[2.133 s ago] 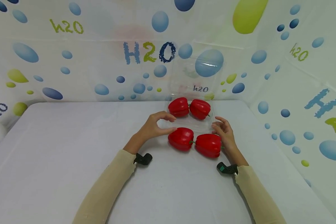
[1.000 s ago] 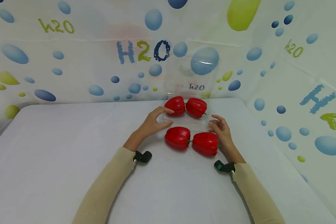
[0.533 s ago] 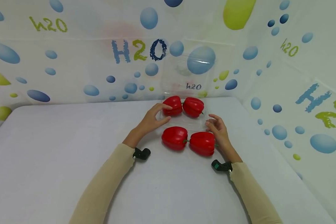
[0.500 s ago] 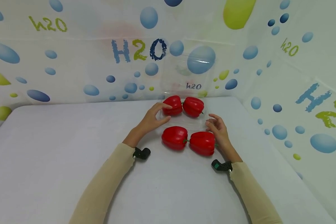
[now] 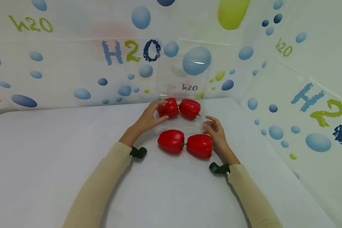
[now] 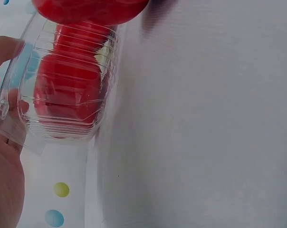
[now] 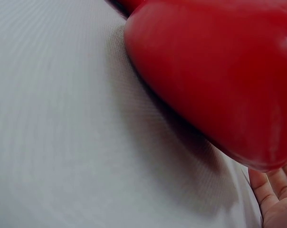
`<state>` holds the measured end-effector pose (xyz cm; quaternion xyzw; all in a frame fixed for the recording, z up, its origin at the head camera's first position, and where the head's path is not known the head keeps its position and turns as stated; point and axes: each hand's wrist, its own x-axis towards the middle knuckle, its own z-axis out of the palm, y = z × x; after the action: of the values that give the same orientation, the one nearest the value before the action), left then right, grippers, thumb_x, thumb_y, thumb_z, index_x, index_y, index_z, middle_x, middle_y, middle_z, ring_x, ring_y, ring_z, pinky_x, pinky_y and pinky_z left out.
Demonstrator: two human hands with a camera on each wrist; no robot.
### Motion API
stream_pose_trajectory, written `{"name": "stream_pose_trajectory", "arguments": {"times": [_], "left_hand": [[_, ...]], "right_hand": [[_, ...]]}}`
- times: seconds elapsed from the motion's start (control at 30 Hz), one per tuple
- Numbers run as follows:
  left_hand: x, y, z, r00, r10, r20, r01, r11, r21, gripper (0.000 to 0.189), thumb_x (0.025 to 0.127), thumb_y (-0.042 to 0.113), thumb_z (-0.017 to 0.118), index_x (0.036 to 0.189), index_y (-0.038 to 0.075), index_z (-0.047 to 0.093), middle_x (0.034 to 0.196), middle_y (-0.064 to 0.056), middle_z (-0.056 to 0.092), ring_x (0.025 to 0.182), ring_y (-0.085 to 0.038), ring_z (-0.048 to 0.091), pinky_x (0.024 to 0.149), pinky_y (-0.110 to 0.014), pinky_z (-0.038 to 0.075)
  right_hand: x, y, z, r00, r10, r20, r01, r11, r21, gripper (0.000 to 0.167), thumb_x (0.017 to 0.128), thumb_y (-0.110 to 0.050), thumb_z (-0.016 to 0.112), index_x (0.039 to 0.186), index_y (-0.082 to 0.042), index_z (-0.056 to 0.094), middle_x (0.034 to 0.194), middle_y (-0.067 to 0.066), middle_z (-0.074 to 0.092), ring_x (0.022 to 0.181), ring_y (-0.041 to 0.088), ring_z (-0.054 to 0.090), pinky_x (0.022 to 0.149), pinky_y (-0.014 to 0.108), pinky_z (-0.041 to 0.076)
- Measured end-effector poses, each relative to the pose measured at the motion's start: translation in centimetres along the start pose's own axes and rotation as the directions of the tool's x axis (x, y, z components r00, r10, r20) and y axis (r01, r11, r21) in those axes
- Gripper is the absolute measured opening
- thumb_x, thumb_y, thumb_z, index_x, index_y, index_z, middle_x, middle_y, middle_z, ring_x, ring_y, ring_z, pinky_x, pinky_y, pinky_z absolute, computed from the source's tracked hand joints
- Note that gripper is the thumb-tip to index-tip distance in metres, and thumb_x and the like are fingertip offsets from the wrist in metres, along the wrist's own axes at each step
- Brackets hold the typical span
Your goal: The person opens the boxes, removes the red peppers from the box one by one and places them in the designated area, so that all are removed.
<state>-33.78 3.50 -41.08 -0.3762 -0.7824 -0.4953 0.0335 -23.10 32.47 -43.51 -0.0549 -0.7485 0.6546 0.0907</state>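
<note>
In the head view, a clear plastic container [image 5: 185, 126] with its lid raised at the back holds two red bell peppers; the right one [image 5: 189, 109] lies next to the left one [image 5: 167, 107]. My left hand [image 5: 146, 118] reaches over the container's left side, thumb and fingers spread beside the left pepper. Through the plastic in the left wrist view, part of my left hand [image 6: 8, 175] shows. My right hand [image 5: 215, 131] is at the container's front right corner, its fingers loosely bent; whether they press the plastic is unclear.
Two more red bell peppers, one at left [image 5: 171, 142] and one at right [image 5: 199, 146], lie in front of the container on the white table [image 5: 165, 190]. The right one is close to my right wrist. A patterned backdrop [image 5: 82, 63] stands behind the table.
My left hand has moved from the container's front left edge back and over it, to the left pepper inside. The right hand stays at the corner. The head view has panned right.
</note>
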Motion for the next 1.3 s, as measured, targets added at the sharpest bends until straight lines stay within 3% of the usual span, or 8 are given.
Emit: {"name": "stream_pose_trajectory", "arguments": {"times": [0.3,0.53,0.67,1.3], "left_hand": [[0.9,0.0,0.0,0.998,-0.049,0.035,0.048,0.999,0.017,0.060,0.087,0.010,0.072,0.140,0.007,0.044,0.138,-0.016,0.045,0.131,-0.030,0.041,0.105,-0.051,0.042],[1.6,-0.2,-0.1,0.995,-0.046,0.089,0.042,0.998,0.046,0.059,0.087,0.009,0.072,0.138,0.005,0.044,0.140,-0.017,0.042,0.132,-0.032,0.039,0.103,-0.050,0.044],[2.1,0.0,-0.3,0.990,-0.084,0.110,0.078,0.995,0.061,0.062,0.086,0.011,0.073,0.140,0.007,0.043,0.142,-0.016,0.040,0.133,-0.031,0.037,0.102,-0.050,0.046],[3.8,0.3,-0.2,0.966,-0.241,0.095,0.219,0.956,0.196,0.075,0.082,0.022,0.078,0.145,0.010,0.038,0.144,-0.015,0.038,0.134,-0.032,0.037,0.099,-0.049,0.048]], "right_hand": [[0.1,0.0,-0.2,1.000,0.001,-0.001,-0.001,1.000,-0.004,0.051,0.098,-0.015,0.057,0.145,-0.009,0.038,0.130,0.021,0.049,0.090,0.016,0.057,0.079,0.019,0.053],[0.0,0.2,-0.2,1.000,-0.006,-0.001,0.006,1.000,-0.003,0.050,0.098,-0.012,0.057,0.144,-0.008,0.040,0.129,0.023,0.050,0.093,0.015,0.056,0.080,0.019,0.053],[0.1,0.1,-0.2,1.000,-0.023,-0.001,0.023,1.000,0.011,0.050,0.097,-0.010,0.056,0.144,-0.007,0.039,0.129,0.023,0.050,0.094,0.015,0.056,0.079,0.019,0.053],[0.3,-0.1,-0.1,1.000,-0.028,-0.003,0.028,1.000,0.003,0.050,0.097,-0.009,0.055,0.144,-0.005,0.039,0.130,0.026,0.051,0.094,0.017,0.055,0.079,0.019,0.053]]}}
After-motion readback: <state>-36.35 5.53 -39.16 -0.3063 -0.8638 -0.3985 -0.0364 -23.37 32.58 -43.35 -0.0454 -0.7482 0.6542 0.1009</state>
